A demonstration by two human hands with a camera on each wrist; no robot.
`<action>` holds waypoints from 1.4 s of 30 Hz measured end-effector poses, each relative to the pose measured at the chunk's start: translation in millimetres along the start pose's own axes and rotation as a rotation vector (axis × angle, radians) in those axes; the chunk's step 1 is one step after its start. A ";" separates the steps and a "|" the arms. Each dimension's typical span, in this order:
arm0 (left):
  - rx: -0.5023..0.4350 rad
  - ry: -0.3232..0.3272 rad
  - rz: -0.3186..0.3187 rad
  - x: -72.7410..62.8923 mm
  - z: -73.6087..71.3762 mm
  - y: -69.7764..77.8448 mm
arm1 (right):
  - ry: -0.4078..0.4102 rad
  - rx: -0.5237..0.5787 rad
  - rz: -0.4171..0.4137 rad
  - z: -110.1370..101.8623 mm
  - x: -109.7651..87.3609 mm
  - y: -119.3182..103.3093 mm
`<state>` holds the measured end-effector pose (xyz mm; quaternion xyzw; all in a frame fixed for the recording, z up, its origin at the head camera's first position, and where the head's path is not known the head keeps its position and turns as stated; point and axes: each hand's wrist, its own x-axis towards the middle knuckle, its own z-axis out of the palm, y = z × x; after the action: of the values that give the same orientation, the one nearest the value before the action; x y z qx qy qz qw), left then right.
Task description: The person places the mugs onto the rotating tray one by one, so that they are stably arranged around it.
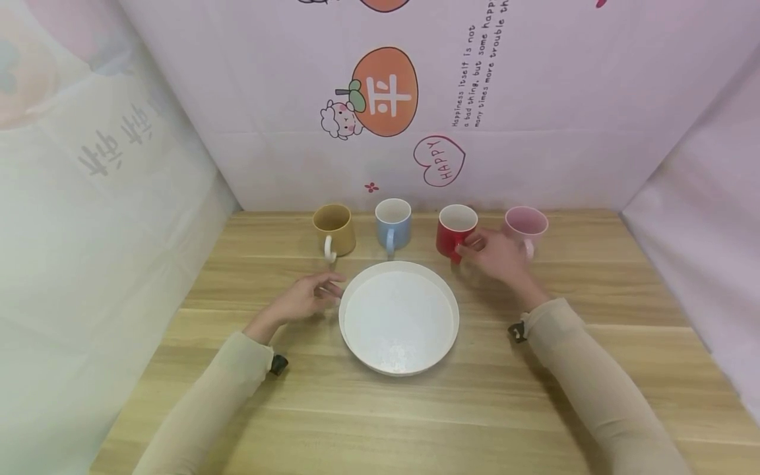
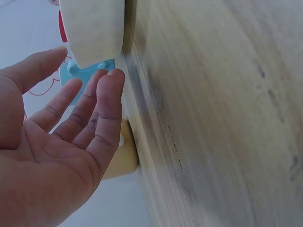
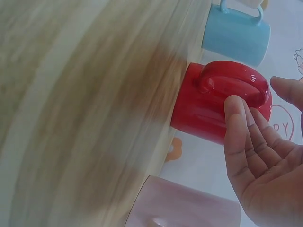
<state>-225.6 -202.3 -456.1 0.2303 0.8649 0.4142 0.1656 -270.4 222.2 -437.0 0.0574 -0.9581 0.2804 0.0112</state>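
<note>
A round white tray (image 1: 399,320) with a raised rim lies in the middle of the wooden table. Just off its left rim is my left hand (image 1: 309,297), its palm bare and fingers loosely bent in the left wrist view. My right hand (image 1: 495,254) is at the handle of a red mug (image 1: 449,239). In the right wrist view its fingertips (image 3: 234,105) lie at the handle, while the thumb stands apart; whether they touch is hard to tell. The red mug stands upright, white inside, with its handle toward me.
Along the table's back edge stand a tan mug (image 1: 341,239) with a white handle, a light blue mug (image 1: 402,232) and, right of the red one, a pink mug (image 1: 532,227). A printed cloth (image 1: 285,145) hangs behind them.
</note>
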 end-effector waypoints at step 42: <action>-0.023 -0.032 -0.012 -0.2 2.8 -3.4 | -0.034 0.116 0.030 1.5 3.9 2.7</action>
<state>-224.9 -202.5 -460.5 0.2299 0.8586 0.4194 0.1844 -274.6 223.2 -439.6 0.0484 -0.9410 0.3347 -0.0126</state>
